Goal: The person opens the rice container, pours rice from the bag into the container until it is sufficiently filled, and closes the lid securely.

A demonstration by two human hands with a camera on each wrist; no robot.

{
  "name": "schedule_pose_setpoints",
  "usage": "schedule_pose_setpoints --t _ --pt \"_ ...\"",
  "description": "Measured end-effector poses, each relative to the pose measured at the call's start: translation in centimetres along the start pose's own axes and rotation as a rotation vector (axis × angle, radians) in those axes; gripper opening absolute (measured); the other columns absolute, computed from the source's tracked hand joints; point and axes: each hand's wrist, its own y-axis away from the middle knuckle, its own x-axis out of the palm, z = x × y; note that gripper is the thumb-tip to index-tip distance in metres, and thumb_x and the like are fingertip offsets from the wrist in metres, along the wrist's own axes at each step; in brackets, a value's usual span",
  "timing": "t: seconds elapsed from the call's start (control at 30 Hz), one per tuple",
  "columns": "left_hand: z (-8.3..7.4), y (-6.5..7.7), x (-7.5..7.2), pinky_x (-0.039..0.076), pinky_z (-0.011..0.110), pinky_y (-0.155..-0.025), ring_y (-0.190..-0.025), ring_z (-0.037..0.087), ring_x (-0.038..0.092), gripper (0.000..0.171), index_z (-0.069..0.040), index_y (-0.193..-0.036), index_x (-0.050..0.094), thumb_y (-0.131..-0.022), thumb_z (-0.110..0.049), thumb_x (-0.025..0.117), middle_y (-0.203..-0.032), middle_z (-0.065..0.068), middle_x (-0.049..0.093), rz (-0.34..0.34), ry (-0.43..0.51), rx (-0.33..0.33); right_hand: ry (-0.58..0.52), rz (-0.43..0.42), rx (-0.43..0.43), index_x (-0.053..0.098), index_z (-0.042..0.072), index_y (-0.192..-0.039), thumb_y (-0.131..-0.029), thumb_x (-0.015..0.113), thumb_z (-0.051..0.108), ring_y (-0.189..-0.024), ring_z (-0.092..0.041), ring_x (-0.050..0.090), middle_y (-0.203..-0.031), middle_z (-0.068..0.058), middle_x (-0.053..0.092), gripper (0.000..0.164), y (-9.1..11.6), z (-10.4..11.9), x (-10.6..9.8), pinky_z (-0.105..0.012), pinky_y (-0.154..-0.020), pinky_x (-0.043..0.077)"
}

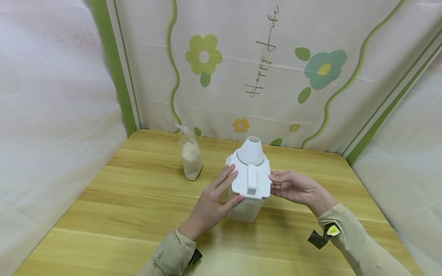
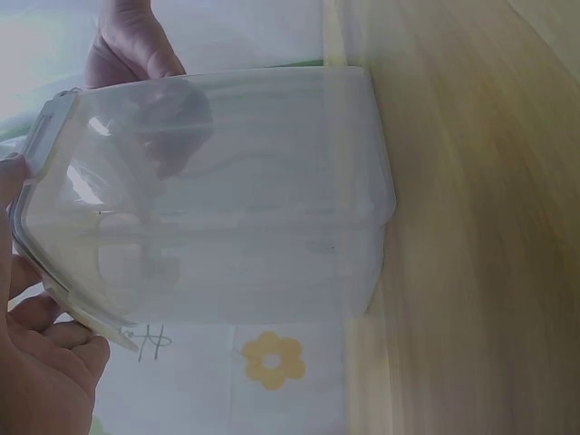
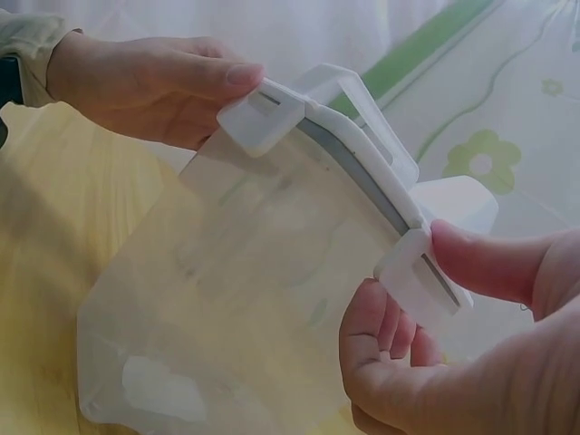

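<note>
Bench (image 1: 138, 214) carries one bag (image 1: 191, 159) and one box (image 1: 243, 212) with one lid (image 1: 241, 180). Left hand (image 1: 213, 201), fingers spread, touches the lid; right hand (image 1: 295, 188) pinches one side latch (image 3: 419, 279).

Smooth plastic, wood grain, matt cloth

The storage container (image 1: 244, 212) is made of smooth, translucent plastic with glossy reflections, its lid (image 1: 252, 178) of smooth white plastic, the bag (image 1: 191, 159) of thin clear film. The tabletop (image 1: 127, 199) is finished in slightly glossy wood grain. The printed curtain (image 1: 235, 103) is made of matt, creased cloth.
</note>
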Motion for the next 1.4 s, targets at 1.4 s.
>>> schedule_pose_setpoints --t 1.4 --pt "-0.12 0.07 -0.02 0.034 0.042 -0.109 -0.140 0.034 0.031 0.063 -0.001 -0.145 0.047 -0.092 -0.026 0.072 -0.152 0.013 0.038 -0.014 0.000 0.011 -0.142 -0.007 -0.011 0.063 -0.007 -0.108 -0.099 0.049 -0.007 -0.100 -0.024 0.061 -0.106 -0.016 0.065 0.017 0.06 -0.76 -0.14 -0.037 -0.098 0.046"
